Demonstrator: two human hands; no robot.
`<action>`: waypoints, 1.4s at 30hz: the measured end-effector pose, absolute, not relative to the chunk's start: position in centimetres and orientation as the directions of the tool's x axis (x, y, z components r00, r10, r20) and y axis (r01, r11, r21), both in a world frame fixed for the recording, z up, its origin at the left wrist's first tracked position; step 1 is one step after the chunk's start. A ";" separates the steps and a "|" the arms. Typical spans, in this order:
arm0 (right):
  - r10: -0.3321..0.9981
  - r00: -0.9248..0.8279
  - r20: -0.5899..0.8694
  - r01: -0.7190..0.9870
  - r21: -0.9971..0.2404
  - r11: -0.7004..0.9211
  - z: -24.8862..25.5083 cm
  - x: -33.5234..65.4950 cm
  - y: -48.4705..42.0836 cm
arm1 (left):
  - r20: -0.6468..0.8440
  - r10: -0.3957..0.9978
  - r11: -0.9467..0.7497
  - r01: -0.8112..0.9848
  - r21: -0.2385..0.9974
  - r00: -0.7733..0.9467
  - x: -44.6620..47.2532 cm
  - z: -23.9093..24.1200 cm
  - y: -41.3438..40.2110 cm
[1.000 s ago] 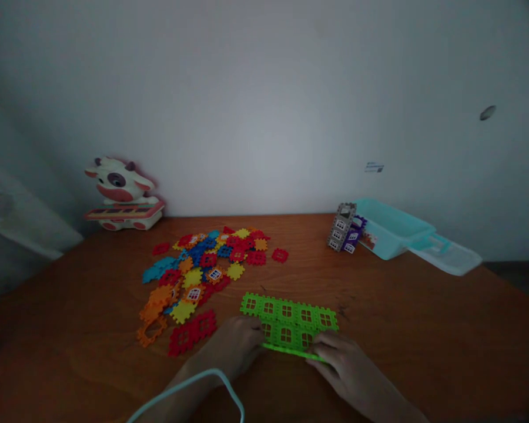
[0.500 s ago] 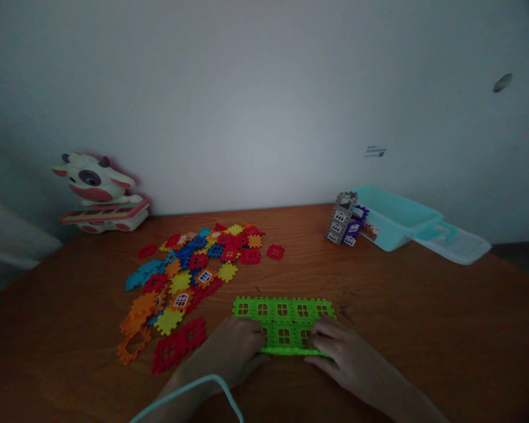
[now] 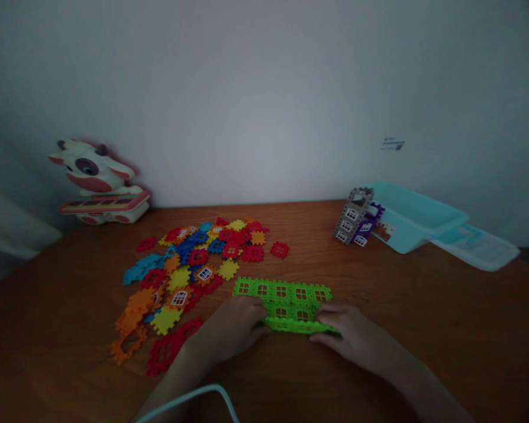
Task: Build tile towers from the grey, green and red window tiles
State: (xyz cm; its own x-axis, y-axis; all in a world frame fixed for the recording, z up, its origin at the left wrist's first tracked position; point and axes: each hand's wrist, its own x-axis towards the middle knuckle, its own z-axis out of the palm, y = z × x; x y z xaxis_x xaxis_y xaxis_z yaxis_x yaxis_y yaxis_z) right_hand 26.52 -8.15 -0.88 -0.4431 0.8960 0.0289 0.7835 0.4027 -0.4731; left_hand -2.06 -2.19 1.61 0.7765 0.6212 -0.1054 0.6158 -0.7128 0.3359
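A green panel of joined window tiles [image 3: 281, 292] lies on the brown table in front of me. Its near row is folded up into a low wall along the front edge. My left hand [image 3: 240, 326] grips the left end of that folded edge, thumb in front and fingers behind. At the right end, my right hand [image 3: 346, 329] pinches the edge the same way. Both hands cover the panel's near corners. Left of my left hand lie red joined window tiles [image 3: 170, 346].
A pile of mixed interlocking tiles [image 3: 197, 257] spreads over the left. Behind it stands a cow toy keyboard [image 3: 99, 188]. Grey tiles [image 3: 352, 217] and purple tiles [image 3: 367, 226] lean against a light-blue bin [image 3: 409, 235] at the back right. A pale cord [image 3: 194, 395] crosses my left forearm.
The panel's near edge has tilted further upright between both hands. The hands and panel sit slightly higher in view, and the camera has shifted a little.
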 end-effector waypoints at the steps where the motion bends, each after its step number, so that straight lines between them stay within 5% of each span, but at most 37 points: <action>1: 0.900 -0.435 0.033 0.784 -0.479 0.396 -0.8 26.7 -8.0 | -0.110 0.623 -0.710 0.618 0.337 0.775 -2.1 1.6 -2.0; 15: 0.883 -0.427 0.196 0.684 -0.568 0.457 -2.4 28.5 -7.8 | -0.116 0.618 -0.745 0.627 0.228 0.777 -1.0 2.0 -2.0; 22: 0.856 -0.476 0.200 0.648 -0.578 0.496 -1.9 29.5 -8.0 | -0.050 0.507 -0.815 0.497 0.299 0.860 1.0 1.8 -1.5; 42: 0.897 -0.375 0.232 0.694 -0.572 0.438 -3.1 29.5 -8.5 | -0.021 0.634 -0.739 0.614 0.278 0.773 1.3 0.5 -2.0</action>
